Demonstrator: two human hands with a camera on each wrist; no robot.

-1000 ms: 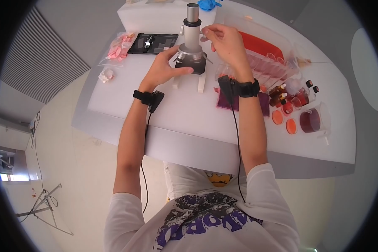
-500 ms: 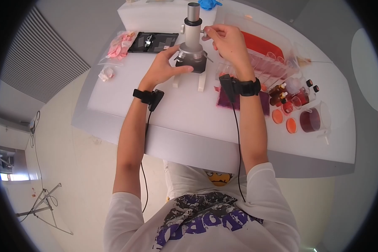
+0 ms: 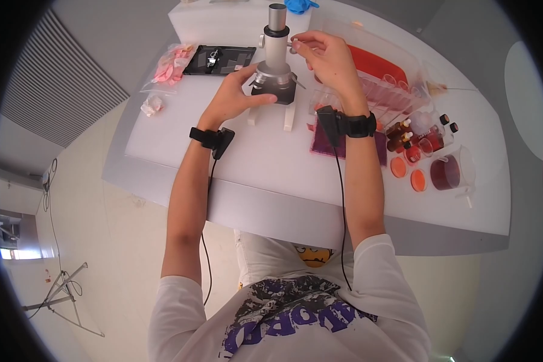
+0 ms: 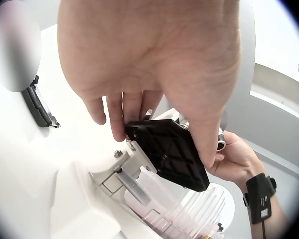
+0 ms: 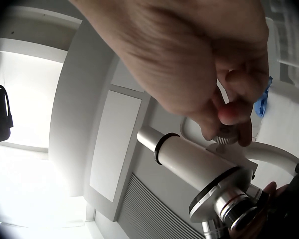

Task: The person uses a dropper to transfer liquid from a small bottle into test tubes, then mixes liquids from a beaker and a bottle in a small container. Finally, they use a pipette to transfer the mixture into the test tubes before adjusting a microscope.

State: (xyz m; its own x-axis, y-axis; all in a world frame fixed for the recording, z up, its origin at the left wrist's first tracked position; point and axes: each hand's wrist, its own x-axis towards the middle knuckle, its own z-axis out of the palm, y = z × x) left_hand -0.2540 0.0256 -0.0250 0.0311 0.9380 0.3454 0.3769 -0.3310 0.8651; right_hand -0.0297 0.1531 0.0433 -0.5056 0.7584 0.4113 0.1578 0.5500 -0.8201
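Observation:
A white and silver microscope [image 3: 277, 53] stands upright at the far middle of the table, its tube pointing up. My left hand [image 3: 230, 99] grips its black stage [image 4: 169, 154], thumb along one edge and fingers at the opposite side. With the thumb and fingertips of my right hand [image 3: 332, 65], I pinch the ridged focus knob [image 5: 226, 136] on the right of the microscope's arm. The objective lenses [image 5: 234, 209] hang from the turret beneath the tube. In the right wrist view the fingers partly cover the knob.
To the left lie a black case [image 3: 219, 61], a bag of pink pieces [image 3: 174, 65] and a crumpled wad [image 3: 152, 107]. On the right are a test tube rack [image 3: 386, 105], small bottles, orange dishes and a beaker of dark liquid [image 3: 446, 172]. A white block stands behind.
My right hand's fingers have shifted a little around the focus knob. The left hand keeps its hold on the stage, and the microscope stays in place.

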